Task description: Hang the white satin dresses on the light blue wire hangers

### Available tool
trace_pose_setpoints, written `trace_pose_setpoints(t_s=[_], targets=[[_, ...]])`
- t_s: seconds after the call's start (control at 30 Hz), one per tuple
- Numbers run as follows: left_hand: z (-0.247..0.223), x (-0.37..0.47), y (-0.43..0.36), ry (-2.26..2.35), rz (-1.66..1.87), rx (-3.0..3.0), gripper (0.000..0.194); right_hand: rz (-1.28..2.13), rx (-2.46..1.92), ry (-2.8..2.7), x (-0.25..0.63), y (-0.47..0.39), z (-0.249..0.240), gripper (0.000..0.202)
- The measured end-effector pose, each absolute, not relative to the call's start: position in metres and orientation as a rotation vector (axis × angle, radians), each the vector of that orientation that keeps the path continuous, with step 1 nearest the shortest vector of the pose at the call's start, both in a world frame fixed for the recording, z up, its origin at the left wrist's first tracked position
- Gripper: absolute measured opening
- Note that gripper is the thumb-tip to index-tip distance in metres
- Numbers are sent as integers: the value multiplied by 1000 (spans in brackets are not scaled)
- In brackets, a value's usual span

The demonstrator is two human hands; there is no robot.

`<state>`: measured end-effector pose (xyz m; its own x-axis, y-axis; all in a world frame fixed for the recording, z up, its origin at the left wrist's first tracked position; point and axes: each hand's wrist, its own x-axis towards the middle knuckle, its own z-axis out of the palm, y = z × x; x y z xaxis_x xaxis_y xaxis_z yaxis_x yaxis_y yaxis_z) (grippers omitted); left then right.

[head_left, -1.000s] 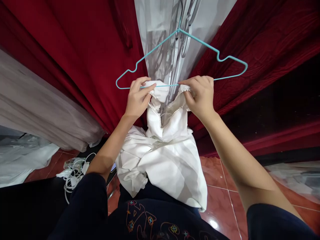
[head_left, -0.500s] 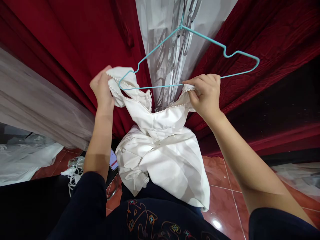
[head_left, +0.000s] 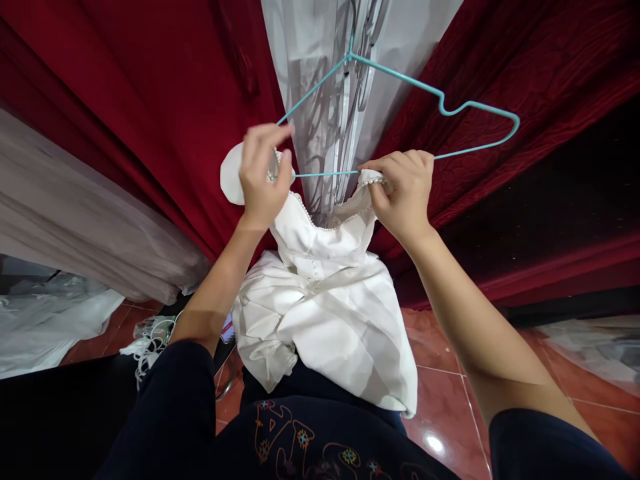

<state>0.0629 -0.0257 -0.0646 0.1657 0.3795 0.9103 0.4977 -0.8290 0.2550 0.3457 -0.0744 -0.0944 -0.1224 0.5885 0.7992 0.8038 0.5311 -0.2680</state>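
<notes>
At the bottom of the frame the dress (head_left: 330,313) drapes down over the person's lap, its weight hanging from the neckline above. At mid-frame the left hand (head_left: 261,177) pinches one shoulder of it against the hanger's left end, while the right hand (head_left: 404,190) grips the other shoulder at the hanger (head_left: 400,73) bar. Behind, red curtains (head_left: 150,100) flank a clear garment bag (head_left: 330,80).

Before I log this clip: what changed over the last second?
The left hand carried its corner of the white dress out past the teal hanger's left end, then back over it. The right hand kept pinching the other corner against the bar.
</notes>
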Motion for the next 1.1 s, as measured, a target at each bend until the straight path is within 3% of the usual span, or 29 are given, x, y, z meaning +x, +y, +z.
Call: trace_pose_setpoints(t_s=[0.13,0.27,0.47,0.6,0.73,0.87,1.1], targets=[[-84,94,-52,-915,-1404,-2606,49,-259,-1181,-1778,340,-74,-97,27],[-86,108,-54,-1026,-1268,-2642,46,-222,-1181,-1793,334,-84,-96,27],[-72,100,-53,-1000,-1380,-2733,47,-459,-1140,-1263,361,-108,-100,22],[-64,96,-53,-974,-1359,-2822,48,-339,-1279,-931,413,-113,-88,23],[-58,94,-54,-980,-1357,-2914,48,-373,-1451,-842,452,-102,-56,33],[-56,92,-55,-948,-1389,-2940,45,-437,-1665,-915,463,-77,-31,25],[-58,98,-61,-973,-1501,-2916,44,-249,-1855,-917,484,-78,-31,34]])
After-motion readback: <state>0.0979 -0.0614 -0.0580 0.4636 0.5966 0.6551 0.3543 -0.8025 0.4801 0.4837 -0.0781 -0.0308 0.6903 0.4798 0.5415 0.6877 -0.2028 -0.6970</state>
